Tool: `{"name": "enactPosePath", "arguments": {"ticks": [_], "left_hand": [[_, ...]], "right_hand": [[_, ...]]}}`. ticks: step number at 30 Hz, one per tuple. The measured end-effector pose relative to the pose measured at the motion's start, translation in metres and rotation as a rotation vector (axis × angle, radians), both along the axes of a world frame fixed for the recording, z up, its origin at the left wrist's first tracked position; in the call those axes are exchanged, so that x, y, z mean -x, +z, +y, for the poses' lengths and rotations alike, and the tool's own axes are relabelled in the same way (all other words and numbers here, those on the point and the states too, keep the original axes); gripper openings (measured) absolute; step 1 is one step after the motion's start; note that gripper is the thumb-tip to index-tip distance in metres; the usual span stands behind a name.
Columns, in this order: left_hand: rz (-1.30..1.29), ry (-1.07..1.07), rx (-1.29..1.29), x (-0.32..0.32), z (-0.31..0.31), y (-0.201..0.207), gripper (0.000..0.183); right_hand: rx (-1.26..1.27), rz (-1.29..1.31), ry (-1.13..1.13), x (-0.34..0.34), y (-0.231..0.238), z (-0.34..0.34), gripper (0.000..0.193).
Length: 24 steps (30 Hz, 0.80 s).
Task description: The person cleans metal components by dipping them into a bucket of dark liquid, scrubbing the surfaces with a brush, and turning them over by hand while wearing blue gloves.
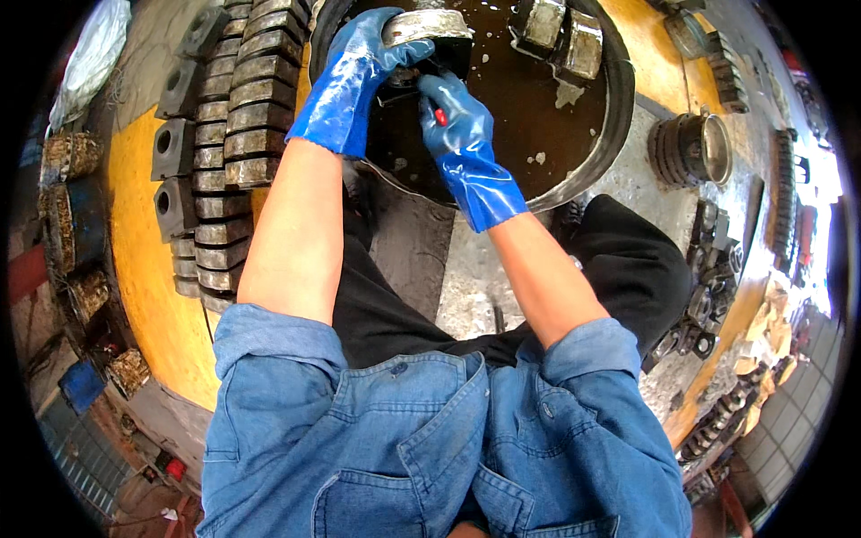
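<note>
Both my hands wear blue rubber gloves over a wide basin (pixel 619 117) of dark, oily liquid. The fingers of my left hand (pixel 366 56) close around a metal block with a rounded, shiny top (pixel 429 25), held at the basin's left side. Just below and to the right, my right hand (pixel 457 117) is curled around a tool with a red handle (pixel 440 117). Only a bit of that handle shows, and the working end is hidden against the block's near side. Two similar wet metal blocks (pixel 581 45) sit at the far right of the basin.
Stacked dark metal blocks (pixel 262 99) stand in columns left of the basin, beside blocks with round holes (pixel 172 148). A ribbed metal ring stack (pixel 691 151) stands at right, with small metal parts (pixel 708 287) nearer me. Clear plastic (pixel 92 58) lies far left.
</note>
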<state>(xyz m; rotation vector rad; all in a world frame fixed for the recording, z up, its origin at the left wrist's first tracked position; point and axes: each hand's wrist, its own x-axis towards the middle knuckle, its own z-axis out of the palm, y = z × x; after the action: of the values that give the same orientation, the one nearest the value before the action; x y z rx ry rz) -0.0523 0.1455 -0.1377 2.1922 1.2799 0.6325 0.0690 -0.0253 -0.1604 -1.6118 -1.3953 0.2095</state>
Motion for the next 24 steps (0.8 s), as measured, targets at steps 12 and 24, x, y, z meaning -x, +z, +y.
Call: {"name": "enactPosePath", "arguments": {"ticks": [12, 24], "left_hand": [[-0.091, -0.022, 0.005, 0.009, -0.008, 0.023, 0.075], [-0.085, -0.044, -0.101, -0.003, -0.015, 0.027, 0.071]], "right_hand": [[-0.153, 2.295, -0.224, 0.005, -0.001, 0.029, 0.025], [0.150, 0.790, 0.158, -0.041, -0.023, 0.026, 0.026]]}}
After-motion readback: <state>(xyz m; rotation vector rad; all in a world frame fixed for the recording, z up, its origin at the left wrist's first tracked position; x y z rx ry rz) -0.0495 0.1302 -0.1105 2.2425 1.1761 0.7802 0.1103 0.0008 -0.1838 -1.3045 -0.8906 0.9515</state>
